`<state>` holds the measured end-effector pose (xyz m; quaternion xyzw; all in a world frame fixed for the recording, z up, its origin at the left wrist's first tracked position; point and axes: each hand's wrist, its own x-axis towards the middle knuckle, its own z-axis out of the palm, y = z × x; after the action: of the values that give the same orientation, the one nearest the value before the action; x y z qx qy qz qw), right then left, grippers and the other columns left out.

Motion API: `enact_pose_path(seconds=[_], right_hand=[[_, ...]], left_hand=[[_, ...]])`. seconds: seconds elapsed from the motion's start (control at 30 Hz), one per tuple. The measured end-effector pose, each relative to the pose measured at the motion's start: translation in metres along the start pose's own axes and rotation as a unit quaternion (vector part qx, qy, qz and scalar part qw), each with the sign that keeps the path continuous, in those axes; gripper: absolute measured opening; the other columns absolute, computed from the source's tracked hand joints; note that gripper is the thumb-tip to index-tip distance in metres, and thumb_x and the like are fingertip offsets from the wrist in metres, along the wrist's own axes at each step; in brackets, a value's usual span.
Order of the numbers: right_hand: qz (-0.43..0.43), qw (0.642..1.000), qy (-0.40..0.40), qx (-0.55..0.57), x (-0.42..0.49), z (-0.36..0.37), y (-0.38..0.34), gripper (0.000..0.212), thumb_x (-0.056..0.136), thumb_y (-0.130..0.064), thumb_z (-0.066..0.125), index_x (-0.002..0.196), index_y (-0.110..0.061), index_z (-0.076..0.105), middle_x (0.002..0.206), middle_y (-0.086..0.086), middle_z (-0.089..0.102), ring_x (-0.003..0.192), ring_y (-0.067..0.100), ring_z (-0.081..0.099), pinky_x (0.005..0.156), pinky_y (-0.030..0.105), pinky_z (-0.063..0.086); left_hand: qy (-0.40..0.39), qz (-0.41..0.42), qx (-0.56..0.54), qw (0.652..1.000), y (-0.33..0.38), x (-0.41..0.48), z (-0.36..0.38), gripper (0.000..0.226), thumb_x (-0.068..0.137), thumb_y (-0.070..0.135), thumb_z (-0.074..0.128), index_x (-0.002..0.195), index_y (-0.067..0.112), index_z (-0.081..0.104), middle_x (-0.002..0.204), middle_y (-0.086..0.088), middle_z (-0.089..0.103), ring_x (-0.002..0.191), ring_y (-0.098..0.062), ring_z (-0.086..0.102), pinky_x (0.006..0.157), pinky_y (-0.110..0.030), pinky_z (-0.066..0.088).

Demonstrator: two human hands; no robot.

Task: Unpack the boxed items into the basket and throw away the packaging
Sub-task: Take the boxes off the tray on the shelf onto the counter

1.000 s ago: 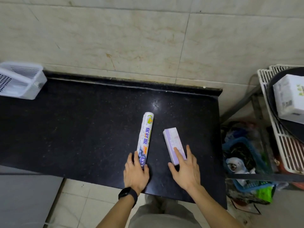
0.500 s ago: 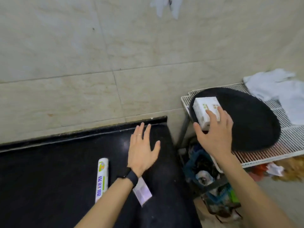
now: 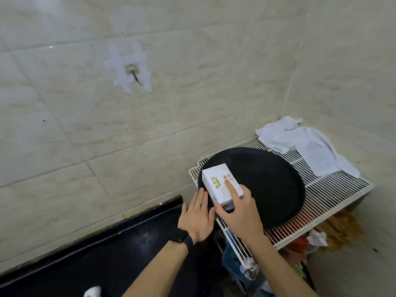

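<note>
White cardboard makes up the one box [image 3: 222, 184] in view, printed with a small green mark and some lettering; it sits at the nine o'clock edge of a single round black tray [image 3: 267, 185]. The right hand [image 3: 240, 213] is clamped on the box's near end, forefinger laid along the top face and thumb against the side toward seven o'clock. Whether the box is lifted clear of the tray or resting on it cannot be told. The left hand [image 3: 198, 216] is flat and open, fingers together and pointing toward twelve o'clock, holding nothing, just beside the box at its eight o'clock; it wears one ring and, at the wrist, one black watch [image 3: 179, 236].

One white wire rack [image 3: 334, 189] carries the tray, and one crumpled white cloth [image 3: 304, 144] lies on the rack at the tray's one o'clock. Under the rack there is a blue bin [image 3: 230, 257] and some coloured clutter, too jumbled to count. At the frame's six o'clock edge, the rounded white end of one roll [image 3: 92, 292] pokes into view on the black countertop [image 3: 96, 254].

That countertop is dark, speckled and glossy, running toward seven o'clock, with a raised black lip against the wall. Cream marbled tiles [image 3: 192, 82] cover the walls, which meet in a corner at two o'clock. One hook [image 3: 134, 72] is fixed to the tiles at eleven o'clock with crossed strips of pale tape.
</note>
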<state>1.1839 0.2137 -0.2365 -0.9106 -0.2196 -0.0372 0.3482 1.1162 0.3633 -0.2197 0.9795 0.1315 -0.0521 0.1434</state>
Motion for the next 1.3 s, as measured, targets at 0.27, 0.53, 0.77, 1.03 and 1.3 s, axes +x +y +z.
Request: enact_pose_path(seconds=[0.27, 0.53, 0.77, 1.03, 1.3], right_hand=[[-0.003, 0.993, 0.042, 0.109, -0.001, -0.011, -0.002, 0.078, 0.082, -0.053, 0.070, 0.151, -0.033, 0.038, 0.144, 0.003, 0.041, 0.125, 0.021, 0.050, 0.096, 0.029, 0.048], [-0.082, 0.968, 0.009, 0.236, -0.055, -0.005, -0.060, 0.070, 0.080, -0.054, 0.071, 0.143, -0.036, 0.048, 0.138, -0.017, 0.045, 0.127, -0.008, 0.043, 0.092, -0.003, 0.035], [-0.014, 0.960, -0.180, 0.215, -0.154, 0.090, -0.043, 0.070, 0.074, -0.066, 0.070, 0.138, -0.053, 0.045, 0.136, -0.027, 0.044, 0.124, -0.006, 0.048, 0.081, 0.000, 0.040], [0.018, 0.965, -0.236, 0.111, -0.210, 0.147, -0.005, 0.074, 0.087, -0.053, 0.064, 0.149, -0.050, 0.024, 0.148, -0.007, 0.031, 0.130, 0.021, 0.049, 0.099, 0.031, 0.043], [-0.073, 0.964, -0.253, -0.018, -0.231, 0.154, 0.014, 0.079, 0.089, -0.051, 0.063, 0.156, -0.042, 0.021, 0.156, 0.003, 0.022, 0.134, 0.031, 0.042, 0.104, 0.046, 0.047]], left_hand=[[0.034, -0.011, -0.018, 0.999, -0.019, -0.019, -0.009, 0.061, 0.103, 0.051, 0.022, 0.158, 0.028, 0.009, 0.166, 0.005, -0.001, 0.152, -0.014, -0.002, 0.121, -0.044, 0.005], [0.142, -0.154, -0.156, 0.965, -0.121, -0.130, 0.022, 0.058, 0.103, 0.041, 0.039, 0.155, 0.020, 0.026, 0.164, -0.004, 0.018, 0.151, -0.021, 0.014, 0.122, -0.033, 0.010], [0.122, -0.365, -0.173, 0.907, -0.179, -0.265, 0.106, 0.064, 0.098, 0.034, 0.052, 0.153, 0.009, 0.029, 0.159, -0.019, 0.025, 0.145, -0.033, 0.026, 0.119, -0.036, 0.021], [0.041, -0.480, -0.173, 0.859, -0.182, -0.331, 0.168, 0.078, 0.096, 0.034, 0.052, 0.158, 0.018, 0.008, 0.163, -0.019, 0.006, 0.143, -0.038, 0.027, 0.117, -0.037, 0.025], [0.057, -0.478, -0.202, 0.853, -0.176, -0.352, 0.186, 0.074, 0.095, 0.016, 0.045, 0.158, 0.026, 0.007, 0.164, -0.005, 0.015, 0.131, -0.037, 0.043, 0.104, -0.044, 0.042]])
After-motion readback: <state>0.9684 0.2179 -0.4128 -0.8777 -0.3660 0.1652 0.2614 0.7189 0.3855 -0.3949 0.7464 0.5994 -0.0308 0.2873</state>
